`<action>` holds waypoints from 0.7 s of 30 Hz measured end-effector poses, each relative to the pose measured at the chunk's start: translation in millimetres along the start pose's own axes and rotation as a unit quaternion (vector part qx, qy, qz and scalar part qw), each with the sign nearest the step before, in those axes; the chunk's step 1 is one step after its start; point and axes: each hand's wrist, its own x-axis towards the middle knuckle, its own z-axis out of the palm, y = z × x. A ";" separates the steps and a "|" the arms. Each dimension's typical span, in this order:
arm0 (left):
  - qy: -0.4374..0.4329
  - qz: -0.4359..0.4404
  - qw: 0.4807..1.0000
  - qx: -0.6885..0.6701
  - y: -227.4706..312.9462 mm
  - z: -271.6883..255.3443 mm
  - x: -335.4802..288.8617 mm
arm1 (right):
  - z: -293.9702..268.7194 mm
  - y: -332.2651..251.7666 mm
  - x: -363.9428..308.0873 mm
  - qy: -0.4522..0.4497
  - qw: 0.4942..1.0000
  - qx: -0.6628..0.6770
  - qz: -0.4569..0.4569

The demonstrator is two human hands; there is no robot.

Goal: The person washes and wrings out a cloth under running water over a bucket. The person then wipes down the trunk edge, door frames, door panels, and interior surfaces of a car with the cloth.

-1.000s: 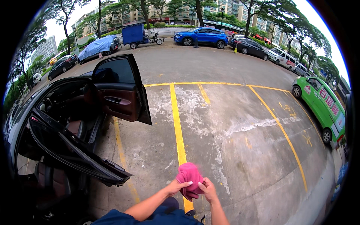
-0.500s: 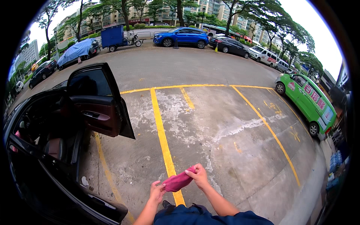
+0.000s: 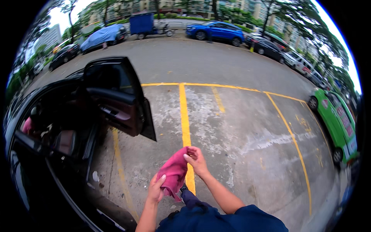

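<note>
A dark pink cloth [image 3: 173, 170] hangs between my two hands, partly spread, its lower end drooping in folds. My left hand [image 3: 156, 187] is closed on the cloth's lower left side, thumb on top. My right hand [image 3: 196, 160] pinches the upper right corner between thumb and fingers. To the left stands a black car [image 3: 42, 181], its front door [image 3: 119, 100] swung wide. Through the opening shows a brown seat [image 3: 65, 142]. Someone in pink [image 3: 28, 126] is partly visible inside, mostly in shadow.
Yellow lines [image 3: 185, 123] mark parking bays on worn concrete. A green van [image 3: 337, 120] is parked at the right. Across the road stand a blue car [image 3: 214, 31], a blue cargo tricycle [image 3: 141, 24], a covered car [image 3: 102, 36] and several other vehicles. My shoe [image 3: 183, 188] shows below the cloth.
The cloth has gone from folded and narrow to more opened out and hanging. Both hands have risen slightly. My view has turned left, and the open car door appears nearer.
</note>
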 end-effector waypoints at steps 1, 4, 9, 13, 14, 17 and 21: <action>0.014 0.013 1.000 0.016 -1.8 -3.8 16.7 | 1.3 22.0 4.4 -0.048 0.997 -0.012 0.064; 0.028 0.002 0.997 0.074 -6.5 -13.8 62.6 | 15.6 69.4 13.0 -0.230 0.919 0.059 0.314; 0.083 0.080 0.963 0.243 16.1 -30.2 82.3 | 105.9 90.5 33.4 -0.376 0.780 0.325 0.380; 0.069 0.049 0.904 0.419 34.9 -51.0 85.4 | 152.0 108.4 67.7 -0.403 0.705 0.342 0.472; 0.055 0.028 0.880 0.472 42.8 -56.4 87.9 | 165.2 108.3 75.8 -0.408 0.693 0.331 0.494; 0.077 0.050 0.862 0.498 76.9 -72.7 91.5 | 216.1 103.8 101.2 -0.449 0.661 0.309 0.516; 0.119 0.101 0.833 0.531 102.4 -128.3 98.5 | 304.2 92.4 122.9 -0.507 0.631 0.284 0.514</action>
